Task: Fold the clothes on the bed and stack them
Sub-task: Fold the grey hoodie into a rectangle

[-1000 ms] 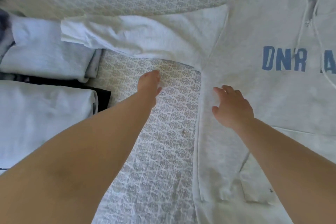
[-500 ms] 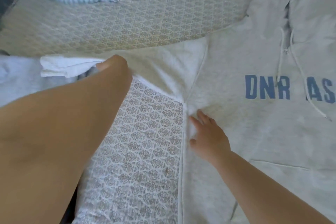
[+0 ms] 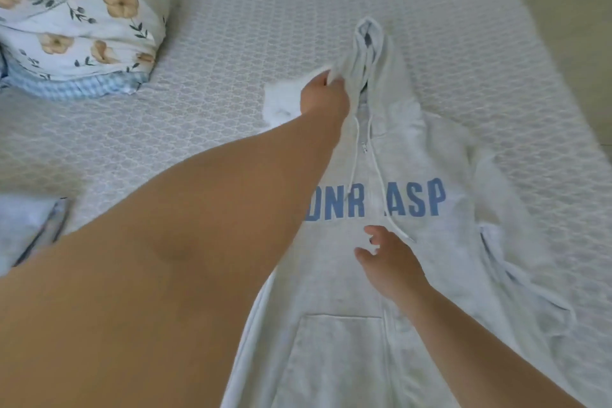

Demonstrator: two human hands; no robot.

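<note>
A light grey zip hoodie (image 3: 344, 288) with blue letters lies face up on the bed (image 3: 265, 10), its hood (image 3: 369, 40) pointing away from me. My left hand (image 3: 323, 96) grips the hoodie's left sleeve near the cuff (image 3: 278, 106) and holds it raised beside the hood. The arm hides the rest of that sleeve. My right hand (image 3: 390, 262) is over the chest just below the letters, fingers spread and holding nothing. The other sleeve (image 3: 516, 258) lies crumpled along the hoodie's right side.
Folded pale clothes (image 3: 26, 228) lie at the left edge, partly out of frame. A bunched floral duvet (image 3: 82, 20) fills the far left corner. The bed's right edge borders the floor (image 3: 569, 10).
My left hand took hold of the left sleeve and swung it up and right to the hood. My right hand moved from the armpit seam to the chest. The view turned right.
</note>
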